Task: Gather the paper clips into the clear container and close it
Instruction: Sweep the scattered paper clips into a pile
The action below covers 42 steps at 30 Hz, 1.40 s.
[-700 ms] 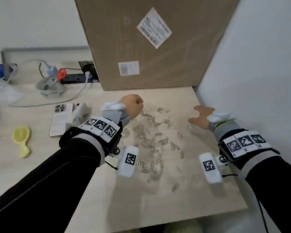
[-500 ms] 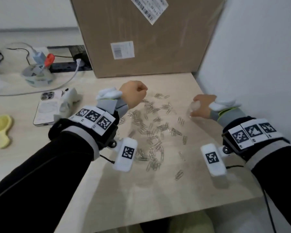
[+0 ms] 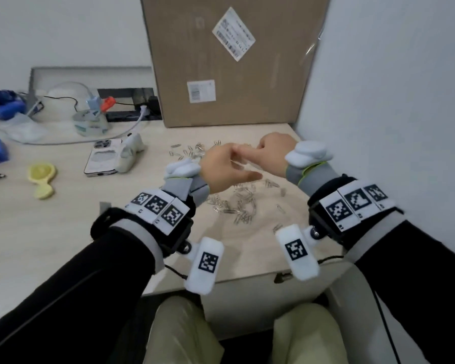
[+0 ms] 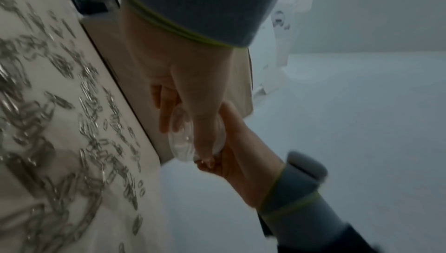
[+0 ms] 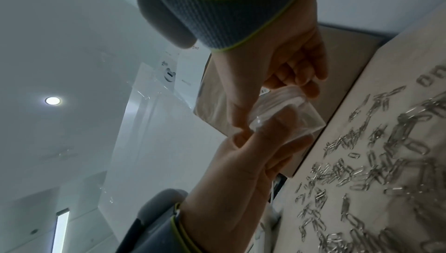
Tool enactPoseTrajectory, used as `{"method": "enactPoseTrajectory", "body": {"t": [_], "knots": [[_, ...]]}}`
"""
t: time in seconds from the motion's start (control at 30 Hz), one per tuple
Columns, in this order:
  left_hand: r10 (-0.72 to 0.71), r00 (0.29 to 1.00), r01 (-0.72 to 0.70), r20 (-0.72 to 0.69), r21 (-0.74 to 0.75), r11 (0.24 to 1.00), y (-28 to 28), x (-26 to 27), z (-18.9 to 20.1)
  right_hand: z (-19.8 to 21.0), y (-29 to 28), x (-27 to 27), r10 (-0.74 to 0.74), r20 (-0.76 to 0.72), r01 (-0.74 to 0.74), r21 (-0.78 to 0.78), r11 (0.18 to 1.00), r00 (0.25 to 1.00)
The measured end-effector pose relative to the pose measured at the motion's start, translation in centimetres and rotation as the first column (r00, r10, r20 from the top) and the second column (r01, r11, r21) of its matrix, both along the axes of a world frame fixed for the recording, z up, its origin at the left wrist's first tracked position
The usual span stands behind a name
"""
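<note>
1. Dozens of small silver wire paper clips (image 3: 238, 203) lie scattered on the pale wooden tabletop (image 3: 63, 227), too many and too tangled for me to count; I cannot see any inside the container.
2. One small clear plastic container (image 5: 284, 112) is held up above the paper clips, between both my hands.
3. My left hand (image 3: 221, 169) has its thumb and fingers curled round one end of the container; my right hand (image 3: 271, 153) grips the other end, fingers wrapped over it.
4. One large brown cardboard box (image 3: 231, 59) stands upright beyond the paper clips, against the white wall.
5. Left of the paper clips lie one white phone (image 3: 103, 160), face down, and one yellow plastic scoop-shaped thing (image 3: 41, 179) further left.
6. From the head view my knuckles hide the container almost wholly; only my two hands meeting can be seen.
7. The right wrist view shows the container's clear ribbed wall and my fingertips (image 5: 311, 89) on it; the left wrist view shows it (image 4: 181, 138) from the other side, pinched between both thumbs, with the clips blurred beside it.
8. Whether the container's lid is on, I cannot tell.
</note>
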<state>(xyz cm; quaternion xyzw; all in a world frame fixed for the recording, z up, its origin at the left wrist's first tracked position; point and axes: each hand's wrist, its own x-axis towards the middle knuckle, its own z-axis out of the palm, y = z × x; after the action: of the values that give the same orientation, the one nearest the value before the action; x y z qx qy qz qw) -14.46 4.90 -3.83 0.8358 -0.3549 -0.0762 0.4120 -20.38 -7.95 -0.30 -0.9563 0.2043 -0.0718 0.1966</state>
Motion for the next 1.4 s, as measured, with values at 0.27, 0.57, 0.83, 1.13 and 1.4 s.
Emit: {"method": "enactPoseTrajectory", "body": {"t": [0.27,0.57,0.83,1.13,1.4], "knots": [[-0.083,0.968,0.054,-0.239,-0.124,0.991,3.8,0.0,-0.8,0.5,0.8,-1.8,0.295,0.155,-0.324,0.218,0.921,0.943],[0.568,0.800,-0.573,-0.195,0.031,0.819,10.6,4.3,-2.9,-4.3,-7.2,-3.7,-0.258,0.213,0.043,0.687,0.725,0.942],[0.682,0.711,-0.653,-0.171,0.198,0.731,15.3,7.6,-6.0,-7.1,-10.6,-5.4,-0.344,0.094,0.258,0.488,0.834,0.934],[0.689,0.718,-0.668,0.098,0.376,0.643,15.4,7.8,-6.0,-8.4,-11.8,-5.4,-0.286,-0.111,0.306,0.292,0.906,0.952],[0.632,0.717,-0.636,0.293,-0.096,0.766,11.4,4.8,-2.3,-7.7,-10.9,-5.2,-0.353,0.090,0.328,0.218,0.919,0.931]]}}
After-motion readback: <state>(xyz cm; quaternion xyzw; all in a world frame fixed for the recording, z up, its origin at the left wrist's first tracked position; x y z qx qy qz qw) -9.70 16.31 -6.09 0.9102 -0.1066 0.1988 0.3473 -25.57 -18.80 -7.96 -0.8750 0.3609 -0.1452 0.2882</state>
